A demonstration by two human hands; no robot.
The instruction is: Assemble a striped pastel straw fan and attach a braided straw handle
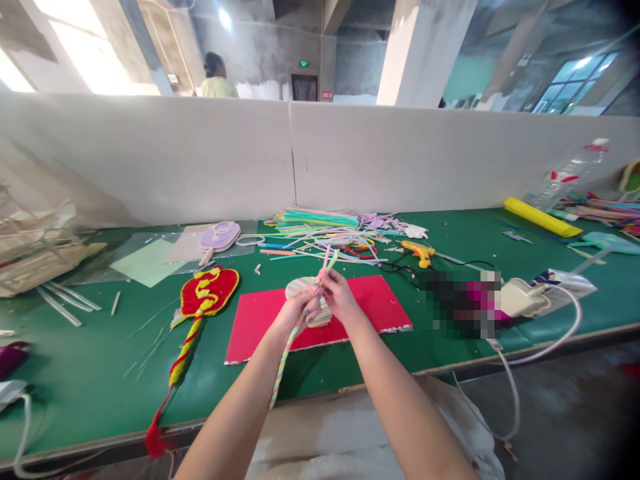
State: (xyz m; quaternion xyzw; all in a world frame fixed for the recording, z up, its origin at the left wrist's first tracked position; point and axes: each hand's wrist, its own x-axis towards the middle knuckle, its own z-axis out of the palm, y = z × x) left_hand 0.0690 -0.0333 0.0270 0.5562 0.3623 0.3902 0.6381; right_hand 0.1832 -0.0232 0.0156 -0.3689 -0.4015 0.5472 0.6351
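Note:
Both my hands meet over a red board point(375, 300) in the middle of the green table. In my left hand point(296, 308), closed fingers grip a pastel twist of pipe cleaners point(281, 375), whose long tail hangs down past the table edge. My right hand point(336, 295) pinches the same pipe cleaners close by, and loose pink and pale green ends stick up above its fingers. Under the hands, a striped pastel pipe-cleaner piece point(320, 317) lies on the board, partly covered. To the left rests a red and yellow fan-shaped piece point(209, 292) with a wrapped handle and red tassel.
Behind the board lies a pile of pipe cleaners point(320, 223). A yellow glue gun point(419, 253) is right of it. A lilac fan piece point(220, 237) sits back left. White cables point(513, 400) cross the right edge. A plastic bottle point(570, 175) stands by the partition point(400, 160).

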